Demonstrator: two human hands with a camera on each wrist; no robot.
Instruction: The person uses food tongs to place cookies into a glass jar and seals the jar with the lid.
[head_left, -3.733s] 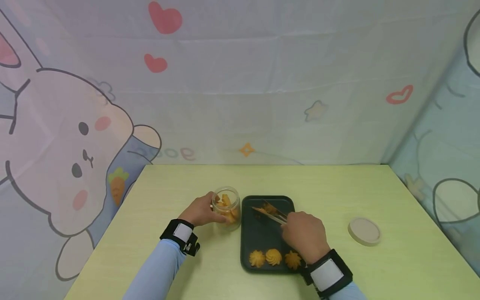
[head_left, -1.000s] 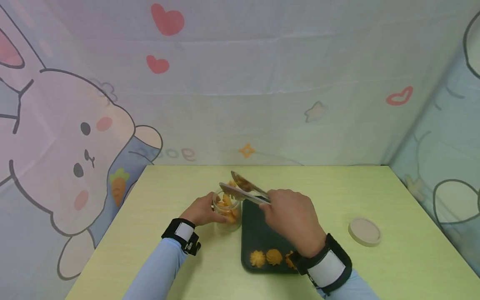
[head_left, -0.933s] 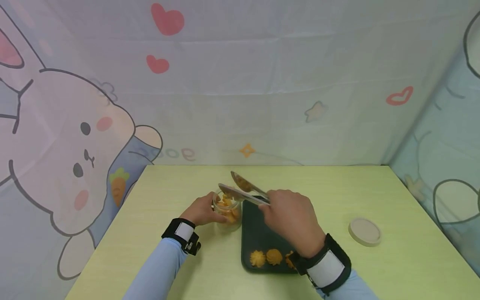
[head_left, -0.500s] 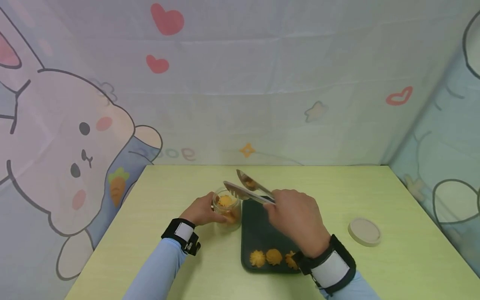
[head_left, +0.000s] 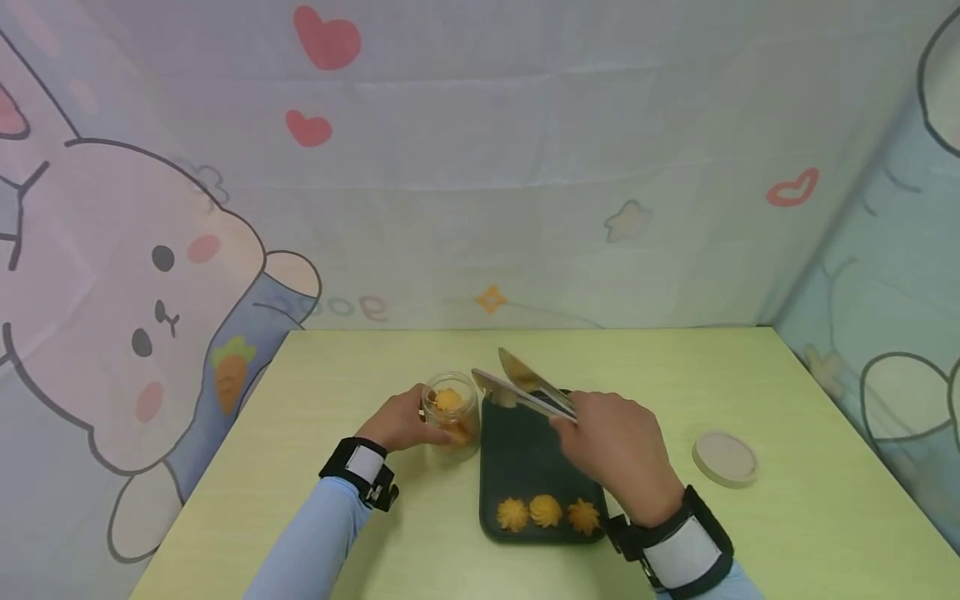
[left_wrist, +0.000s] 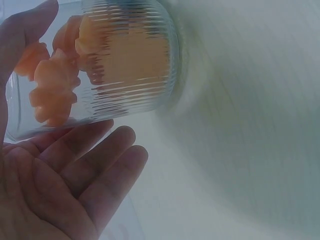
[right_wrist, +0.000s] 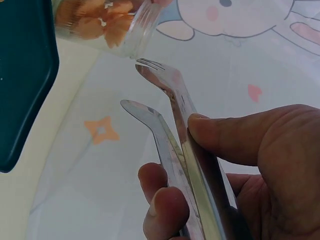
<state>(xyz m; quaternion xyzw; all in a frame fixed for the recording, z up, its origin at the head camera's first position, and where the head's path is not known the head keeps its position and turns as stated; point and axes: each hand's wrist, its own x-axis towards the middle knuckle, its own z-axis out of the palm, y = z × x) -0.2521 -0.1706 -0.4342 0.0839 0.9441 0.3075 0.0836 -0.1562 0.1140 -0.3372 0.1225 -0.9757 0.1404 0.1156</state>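
Observation:
My left hand (head_left: 402,421) grips an open glass jar (head_left: 454,442) from its left side, thumb on the near side. Ribbed on its lower part, the jar (left_wrist: 127,60) holds several golden piped cookies (left_wrist: 54,92), one of them (head_left: 448,400) near the mouth. In my right hand (head_left: 618,450) is a pair of metal tongs (head_left: 542,396), pinched between thumb and fingers. Their tips are parted with nothing between them, just right of the jar and above the dark green tray (head_left: 525,450). Three swirl cookies (head_left: 545,510) lie in a row along the tray's near edge.
A round pale lid (head_left: 725,459) lies on the yellow-green table (head_left: 622,358) to the right of the tray. Behind the table hangs a printed cloth (head_left: 480,167) with a rabbit and hearts.
The tongs carried a cookie from the tray to the jar's mouth and let it go; it now sits inside. My right hand has since drawn back rightward. The left hand keeps its hold.

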